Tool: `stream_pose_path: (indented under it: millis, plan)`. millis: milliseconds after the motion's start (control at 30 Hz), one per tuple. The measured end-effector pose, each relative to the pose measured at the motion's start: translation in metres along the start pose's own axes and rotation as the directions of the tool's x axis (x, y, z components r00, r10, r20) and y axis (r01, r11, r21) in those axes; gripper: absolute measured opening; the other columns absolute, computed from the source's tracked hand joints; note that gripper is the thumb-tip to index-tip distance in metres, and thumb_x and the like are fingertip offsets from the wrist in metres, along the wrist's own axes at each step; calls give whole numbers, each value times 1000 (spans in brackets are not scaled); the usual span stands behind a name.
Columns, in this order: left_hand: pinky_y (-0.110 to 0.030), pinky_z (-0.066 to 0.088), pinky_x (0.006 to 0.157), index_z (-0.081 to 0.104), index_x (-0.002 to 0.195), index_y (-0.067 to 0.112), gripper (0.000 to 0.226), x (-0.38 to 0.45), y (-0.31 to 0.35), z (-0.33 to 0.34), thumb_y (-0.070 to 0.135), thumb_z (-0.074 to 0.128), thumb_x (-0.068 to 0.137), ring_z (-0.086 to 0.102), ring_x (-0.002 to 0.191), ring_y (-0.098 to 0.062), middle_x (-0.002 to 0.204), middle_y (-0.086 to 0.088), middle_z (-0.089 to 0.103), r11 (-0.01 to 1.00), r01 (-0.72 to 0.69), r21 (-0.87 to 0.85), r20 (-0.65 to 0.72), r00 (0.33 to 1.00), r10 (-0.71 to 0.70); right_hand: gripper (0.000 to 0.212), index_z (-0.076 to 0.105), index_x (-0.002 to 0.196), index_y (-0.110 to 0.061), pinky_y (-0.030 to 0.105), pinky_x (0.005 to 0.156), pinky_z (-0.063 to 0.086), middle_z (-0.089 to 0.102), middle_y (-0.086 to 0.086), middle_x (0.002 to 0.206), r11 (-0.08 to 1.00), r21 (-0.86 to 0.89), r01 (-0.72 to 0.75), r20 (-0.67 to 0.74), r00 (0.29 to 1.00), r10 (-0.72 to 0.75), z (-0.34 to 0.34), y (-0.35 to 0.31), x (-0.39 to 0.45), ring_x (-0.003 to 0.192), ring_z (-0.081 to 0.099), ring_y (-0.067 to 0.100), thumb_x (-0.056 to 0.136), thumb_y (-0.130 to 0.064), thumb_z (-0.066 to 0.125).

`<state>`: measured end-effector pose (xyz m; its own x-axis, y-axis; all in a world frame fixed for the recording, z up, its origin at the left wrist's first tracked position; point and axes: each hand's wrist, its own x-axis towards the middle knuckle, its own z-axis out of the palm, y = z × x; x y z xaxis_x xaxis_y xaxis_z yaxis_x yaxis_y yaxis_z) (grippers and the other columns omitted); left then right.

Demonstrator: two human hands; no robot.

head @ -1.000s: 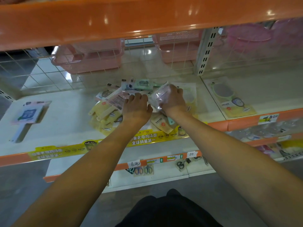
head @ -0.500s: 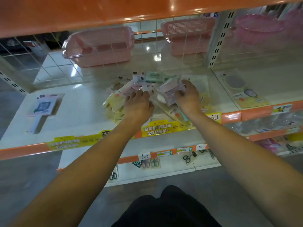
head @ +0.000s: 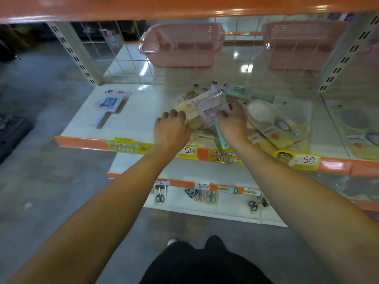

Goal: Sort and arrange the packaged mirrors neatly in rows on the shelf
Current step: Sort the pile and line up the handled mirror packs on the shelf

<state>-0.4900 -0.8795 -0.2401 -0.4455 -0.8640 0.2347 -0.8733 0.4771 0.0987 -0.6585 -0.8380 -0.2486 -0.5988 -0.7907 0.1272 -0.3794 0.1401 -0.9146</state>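
My right hand (head: 232,121) grips a pink mirror pack (head: 212,110); my left hand (head: 171,130), apparently curled, touches the pile (head: 266,128) beyond its fingertips.

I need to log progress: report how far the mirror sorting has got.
Done: one pink mirror lies alone at the shelf's left. In hand: the right hand grips a pink pack; the left hand rests on the pile. Left: the jumbled pile, no rows yet.

White shelf (head: 139,111), orange front edge. Loose pile of packaged mirrors (head: 264,121) centre-right; single pink packaged mirror (head: 110,103) lying flat far left, well apart.
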Motion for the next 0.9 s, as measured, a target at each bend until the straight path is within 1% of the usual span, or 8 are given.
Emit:
stream_pose_path:
  millis: [100, 200, 333, 400, 500, 667, 767, 900]
  plan:
    - [-40, 45, 74, 63, 107, 8, 31, -7, -25, -3, 29, 53, 87, 59, 93, -36, 102, -13, 64, 1000, 23, -2, -27, 999, -23, 39, 56, 123, -15, 32, 84, 46, 61, 6, 118, 1000, -19, -3, 50, 999, 4, 26, -10, -6, 104, 57, 22, 84, -15, 50]
    - [-41, 45, 74, 62, 110, 8, 32, -10, -60, -6, 30, 53, 89, 59, 94, -35, 103, -13, 64, 999, 48, 10, -22, 999, -48, 33, 58, 115, -14, 34, 87, 46, 62, 6, 112, 1000, 6, 25, 68, 997, -26, 61, -25, -11, 104, 57, 24, 83, -11, 51]
    - [-41, 44, 76, 61, 111, 8, 32, -10, -118, -9, 30, 52, 89, 58, 96, -35, 105, -13, 63, 997, 75, 5, -30, 997, -74, 36, 57, 117, -15, 35, 85, 46, 62, 7, 112, 1000, 5, 31, 69, 997, -31, 120, -49, -17, 102, 56, 23, 82, -10, 50]
    - [-41, 44, 79, 60, 113, 9, 33, -8, -150, -11, 31, 51, 90, 57, 100, -35, 109, -12, 63, 996, 85, -4, -24, 996, -85, 33, 56, 115, -15, 31, 79, 44, 62, 4, 107, 1000, 11, 14, 85, 996, -15, 152, -60, -22, 96, 56, 22, 84, -10, 48]
    - [-41, 42, 85, 58, 117, 12, 34, -4, -196, -13, 33, 49, 92, 54, 107, -32, 115, -10, 60, 995, 100, -1, -8, 995, -100, 35, 55, 120, -19, 16, 74, 39, 60, -4, 106, 999, -24, -36, 93, 995, 38, 200, -78, -30, 94, 55, 17, 87, -9, 48]
    - [-40, 41, 85, 56, 120, 12, 36, -2, -255, -14, 34, 47, 93, 53, 107, -31, 117, -9, 59, 996, 93, 2, 26, 995, -93, 39, 51, 127, -13, 35, 94, 46, 60, 6, 122, 994, 21, -112, 75, 991, 110, 271, -94, -31, 111, 56, 25, 89, -8, 48]
    - [-40, 42, 83, 57, 118, 12, 34, 2, -278, -14, 33, 47, 93, 54, 103, -32, 114, -10, 59, 996, 86, 9, 34, 996, -86, 39, 48, 130, -12, 32, 96, 42, 56, 8, 128, 988, 0, -152, 61, 987, 152, 300, -102, -28, 116, 53, 26, 91, -10, 48]
    - [-40, 42, 80, 59, 113, 11, 31, 8, -296, -12, 31, 48, 92, 55, 100, -33, 111, -10, 61, 994, 110, -21, 29, 994, -109, 37, 49, 128, -11, 30, 93, 40, 57, 9, 126, 986, -7, -169, 14, 985, 170, 323, -111, -17, 115, 54, 27, 91, -10, 50]
